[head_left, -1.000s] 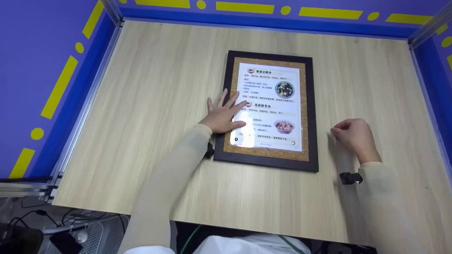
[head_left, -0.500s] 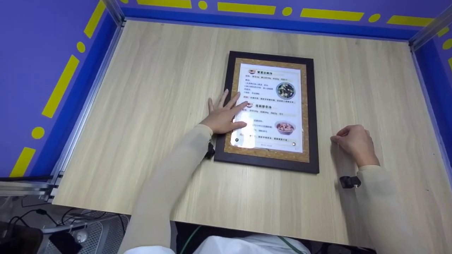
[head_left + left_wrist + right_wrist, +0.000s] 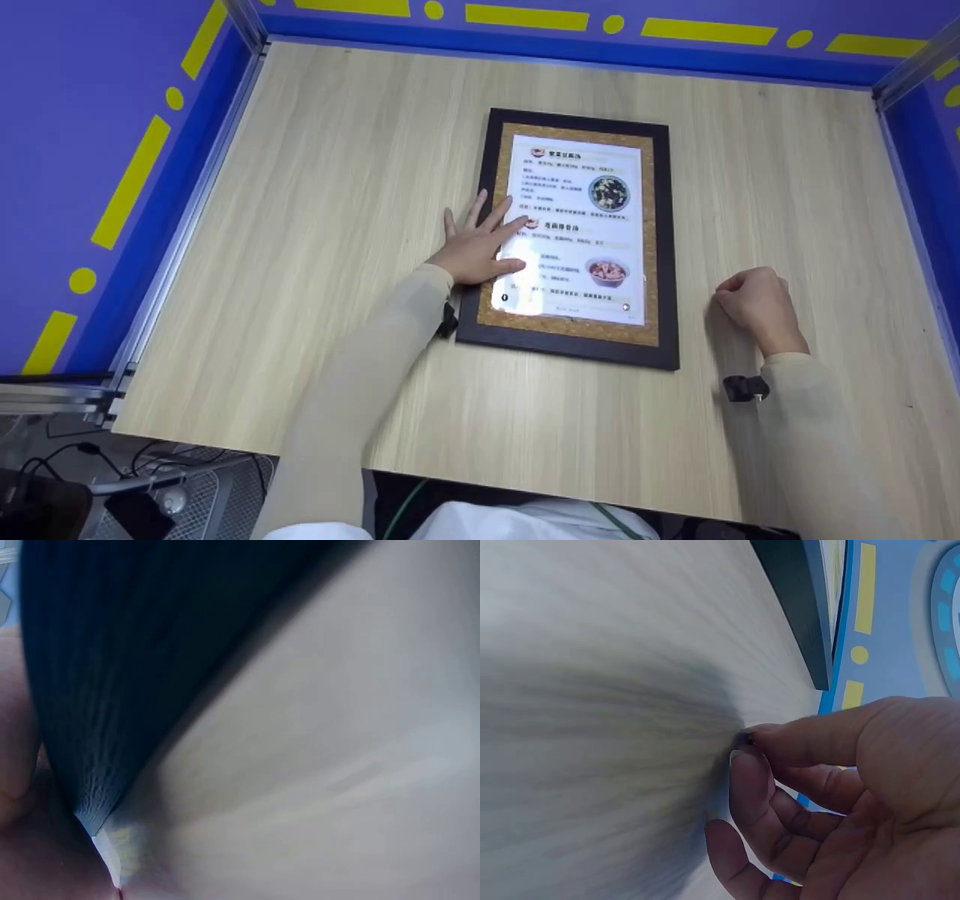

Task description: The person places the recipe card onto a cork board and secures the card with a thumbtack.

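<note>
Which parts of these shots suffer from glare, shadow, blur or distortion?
Head view: glare washes out lower-left text on the recipe sheet; left wrist view: the corkboard's black frame looks stretched, and the tabletop is badly blurred; right wrist view: shadow darkens the tabletop around the right hand, and the small dark object at its fingertips is too murky to identify.

Right grip (image 3: 763,309) shifted toward near edge of table (image 3: 555,476), fingertips (image 3: 725,288) slightly farther from black frame (image 3: 666,255)
</note>
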A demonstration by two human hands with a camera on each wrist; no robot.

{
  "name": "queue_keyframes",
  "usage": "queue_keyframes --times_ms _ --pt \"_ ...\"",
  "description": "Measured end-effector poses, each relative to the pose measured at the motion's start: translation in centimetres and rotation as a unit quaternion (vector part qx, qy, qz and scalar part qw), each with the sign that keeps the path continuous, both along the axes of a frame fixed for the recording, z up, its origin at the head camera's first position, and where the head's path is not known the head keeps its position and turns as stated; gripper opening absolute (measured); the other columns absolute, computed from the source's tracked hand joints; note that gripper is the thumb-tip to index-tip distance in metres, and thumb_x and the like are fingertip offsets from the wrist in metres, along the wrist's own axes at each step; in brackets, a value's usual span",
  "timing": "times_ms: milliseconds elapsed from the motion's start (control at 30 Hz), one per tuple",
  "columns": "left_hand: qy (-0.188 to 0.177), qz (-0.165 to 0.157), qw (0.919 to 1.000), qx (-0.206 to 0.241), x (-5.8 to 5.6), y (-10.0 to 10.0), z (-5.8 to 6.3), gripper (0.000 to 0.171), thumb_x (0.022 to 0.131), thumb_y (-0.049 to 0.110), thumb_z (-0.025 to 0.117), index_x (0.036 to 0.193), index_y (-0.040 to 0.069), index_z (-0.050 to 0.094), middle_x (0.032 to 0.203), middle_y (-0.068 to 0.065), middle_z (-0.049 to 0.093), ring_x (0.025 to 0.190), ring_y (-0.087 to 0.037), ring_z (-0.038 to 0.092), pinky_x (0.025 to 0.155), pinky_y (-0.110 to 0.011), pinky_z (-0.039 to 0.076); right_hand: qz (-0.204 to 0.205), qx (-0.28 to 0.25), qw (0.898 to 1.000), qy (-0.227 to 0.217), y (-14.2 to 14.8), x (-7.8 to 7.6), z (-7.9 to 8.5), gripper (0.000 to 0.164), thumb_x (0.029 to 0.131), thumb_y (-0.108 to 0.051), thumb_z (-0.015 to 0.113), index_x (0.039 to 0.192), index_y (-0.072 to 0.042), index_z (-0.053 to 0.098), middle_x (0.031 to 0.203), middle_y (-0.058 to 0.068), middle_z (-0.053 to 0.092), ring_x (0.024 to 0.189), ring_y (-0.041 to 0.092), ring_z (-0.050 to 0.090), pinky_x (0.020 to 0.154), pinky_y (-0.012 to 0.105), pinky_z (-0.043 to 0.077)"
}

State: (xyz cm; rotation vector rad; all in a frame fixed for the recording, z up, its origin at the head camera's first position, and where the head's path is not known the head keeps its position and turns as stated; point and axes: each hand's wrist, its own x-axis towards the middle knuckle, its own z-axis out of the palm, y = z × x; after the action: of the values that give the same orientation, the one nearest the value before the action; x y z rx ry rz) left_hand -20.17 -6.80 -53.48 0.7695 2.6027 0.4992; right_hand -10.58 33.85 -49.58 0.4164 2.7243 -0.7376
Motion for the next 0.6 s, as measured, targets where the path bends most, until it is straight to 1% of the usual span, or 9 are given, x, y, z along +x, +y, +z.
queue_keyframes --times_ms 100,200,267,333,400,500,533,600 --pt "0.001 -0.001 1.0 0.001 -0.09 -0.04 0.09 0.077 0.095 0.067 0.045 0.159 0.038 0.015 0.165 0.006 -0.012 0.145 -0.027 -0.028 0.102 -0.074 -0.018 0.002 -0.002 1.0 0.0 0.07 -0.1 0.06 0.024 0.09 -0.009 0.059 0.096 0.01 0.072 0.09 0.023 0.069 0.077 0.029 0.064 0.061 0.035 0.05" --pt "0.004 -0.001 1.0 0.002 -0.14 -0.09 0.11 0.077 0.095 0.067 0.045 0.159 0.038 0.016 0.165 0.005 -0.011 0.145 -0.027 -0.028 0.102 -0.074 -0.018 -0.003 -0.008 1.0 -0.003 0.09 -0.2 0.12 0.023 0.089 -0.01 0.06 0.093 0.009 0.072 0.083 0.017 0.069 0.072 0.025 0.062 0.057 0.031 0.047" --pt "0.006 -0.001 1.0 0.003 -0.1 -0.14 0.09 0.077 0.095 0.068 0.044 0.159 0.038 0.016 0.165 0.005 -0.011 0.145 -0.027 -0.027 0.102 -0.074 -0.018 -0.007 -0.013 1.0 -0.009 0.09 -0.26 0.17 0.023 0.089 -0.011 0.061 0.093 0.008 0.071 0.078 0.012 0.069 0.069 0.022 0.06 0.056 0.03 0.046" --pt "0.005 -0.001 1.0 0.004 -0.03 -0.19 0.06 0.077 0.094 0.069 0.043 0.159 0.037 0.016 0.165 0.005 -0.011 0.145 -0.027 -0.027 0.102 -0.074 -0.017 -0.008 -0.017 1.0 -0.01 -0.01 -0.29 0.21 0.023 0.089 -0.013 0.061 0.094 0.007 0.071 0.077 0.01 0.068 0.068 0.02 0.059 0.057 0.03 0.046" --pt "0.005 -0.003 1.0 0.006 0.02 -0.22 0.0 0.077 0.094 0.069 0.042 0.159 0.037 0.016 0.165 0.005 -0.012 0.145 -0.027 -0.027 0.102 -0.074 -0.017 -0.003 -0.023 1.0 -0.008 -0.08 -0.34 0.26 0.027 0.091 -0.015 0.059 0.101 0.008 0.07 0.083 0.013 0.069 0.071 0.021 0.06 0.058 0.03 0.046" --pt "0.008 -0.005 0.9999 0.01 0.06 -0.23 0.0 0.077 0.095 0.069 0.042 0.159 0.037 0.016 0.165 0.005 -0.011 0.146 -0.028 -0.026 0.103 -0.074 -0.017 0.014 -0.038 0.999 0.004 -0.15 -0.5 0.38 0.035 0.096 -0.017 0.054 0.116 0.009 0.067 0.103 0.025 0.068 0.083 0.027 0.061 0.062 0.03 0.047" --pt "0.01 -0.005 0.9999 0.009 0.06 -0.22 0.0 0.077 0.095 0.069 0.042 0.159 0.037 0.016 0.166 0.005 -0.011 0.146 -0.028 -0.026 0.103 -0.074 -0.017 0.019 -0.045 0.999 0.008 -0.19 -0.59 0.44 0.037 0.098 -0.017 0.052 0.12 0.009 0.065 0.11 0.027 0.066 0.087 0.027 0.061 0.064 0.029 0.047" --pt "0.013 -0.006 0.9999 0.009 0.04 -0.2 0.01 0.077 0.095 0.069 0.042 0.159 0.037 0.016 0.166 0.005 -0.01 0.146 -0.028 -0.026 0.102 -0.074 -0.017 0.018 -0.073 0.997 0.019 -0.28 -0.82 0.66 0.039 0.101 -0.018 0.048 0.125 0.009 0.063 0.116 0.029 0.063 0.089 0.026 0.059 0.065 0.028 0.048"
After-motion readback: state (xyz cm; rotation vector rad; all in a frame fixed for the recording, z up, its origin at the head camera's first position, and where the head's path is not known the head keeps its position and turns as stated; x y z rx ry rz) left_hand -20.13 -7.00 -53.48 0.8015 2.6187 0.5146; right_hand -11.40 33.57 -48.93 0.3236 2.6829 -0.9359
